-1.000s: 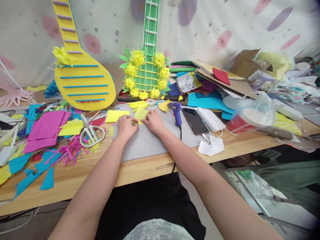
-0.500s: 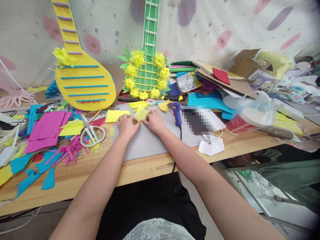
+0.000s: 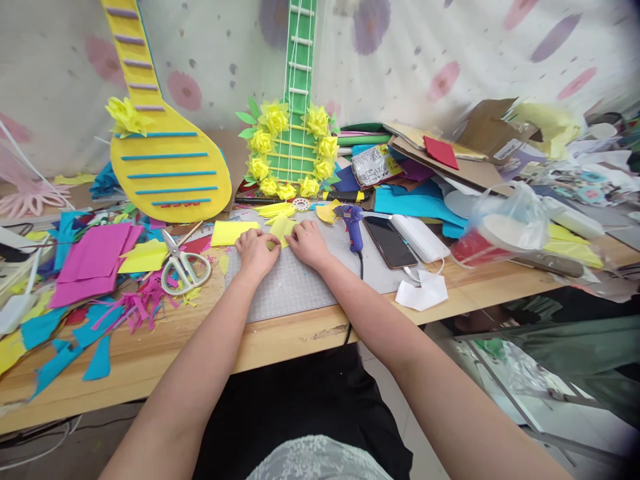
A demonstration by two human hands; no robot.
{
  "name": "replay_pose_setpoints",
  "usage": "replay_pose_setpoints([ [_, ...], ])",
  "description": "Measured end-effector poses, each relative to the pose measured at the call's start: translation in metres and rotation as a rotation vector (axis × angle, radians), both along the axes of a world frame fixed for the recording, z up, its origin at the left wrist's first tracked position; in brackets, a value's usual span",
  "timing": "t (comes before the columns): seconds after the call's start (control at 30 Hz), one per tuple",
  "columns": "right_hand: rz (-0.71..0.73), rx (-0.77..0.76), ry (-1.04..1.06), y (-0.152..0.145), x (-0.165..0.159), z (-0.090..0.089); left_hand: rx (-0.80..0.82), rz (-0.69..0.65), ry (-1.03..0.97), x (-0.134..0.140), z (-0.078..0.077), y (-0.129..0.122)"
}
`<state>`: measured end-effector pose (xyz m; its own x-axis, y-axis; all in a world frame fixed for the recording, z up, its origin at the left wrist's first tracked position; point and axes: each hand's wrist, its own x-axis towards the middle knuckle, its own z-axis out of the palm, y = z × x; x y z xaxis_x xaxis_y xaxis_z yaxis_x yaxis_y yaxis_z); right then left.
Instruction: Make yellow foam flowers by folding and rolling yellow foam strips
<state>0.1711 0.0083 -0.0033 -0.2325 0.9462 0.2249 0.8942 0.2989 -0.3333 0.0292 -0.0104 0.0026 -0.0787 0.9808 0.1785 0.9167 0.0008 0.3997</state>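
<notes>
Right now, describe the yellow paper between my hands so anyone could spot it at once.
Find the gray gridded cutting mat in front of the green guitar-shaped craft. Near its far edge, the yellow paper lies between the left hand and right hand. It's paler than the bright yellow sheet to its left.

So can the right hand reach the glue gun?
Probably yes: the glue gun lies just right of the right hand and nothing seems to block the way, though that hand is touching yellow paper.

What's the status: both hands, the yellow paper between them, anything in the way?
Left hand and right hand at yellow paper's near end, exact grip unclear. Paper over grey cutting mat. Glue gun right of right hand, nothing visibly blocking.
</notes>
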Motion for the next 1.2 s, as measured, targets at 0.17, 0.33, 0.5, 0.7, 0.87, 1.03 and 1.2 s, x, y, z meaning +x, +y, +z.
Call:
replay_pose_setpoints([
  [0.17, 0.036, 0.037, 0.012, -0.006, 0.001, 0.000, -0.008, 0.002, -0.013, 0.001, 0.002, -0.001],
  [0.33, 0.008, 0.025, 0.013, -0.001, 0.009, -0.001, -0.008, 0.007, -0.019, 0.001, 0.003, -0.001],
  [0.5, -0.015, 0.033, 0.048, 0.000, 0.012, 0.000, 0.002, 0.015, -0.020, 0.002, 0.000, 0.000],
  [0.7, 0.047, 0.028, 0.022, -0.005, 0.004, 0.000, 0.015, 0.031, -0.007, 0.005, 0.000, 0.000],
  [0.87, 0.041, 0.023, 0.025, -0.003, 0.005, -0.002, 0.004, 0.018, -0.006, 0.003, 0.001, 0.001],
  [1.03, 0.047, 0.015, 0.018, 0.000, 0.008, -0.006, -0.023, -0.009, -0.027, -0.001, 0.001, 0.000],
  [1.2, 0.048, 0.006, 0.027, 0.002, 0.009, -0.006, -0.038, -0.031, -0.035, -0.008, 0.004, -0.001],
])
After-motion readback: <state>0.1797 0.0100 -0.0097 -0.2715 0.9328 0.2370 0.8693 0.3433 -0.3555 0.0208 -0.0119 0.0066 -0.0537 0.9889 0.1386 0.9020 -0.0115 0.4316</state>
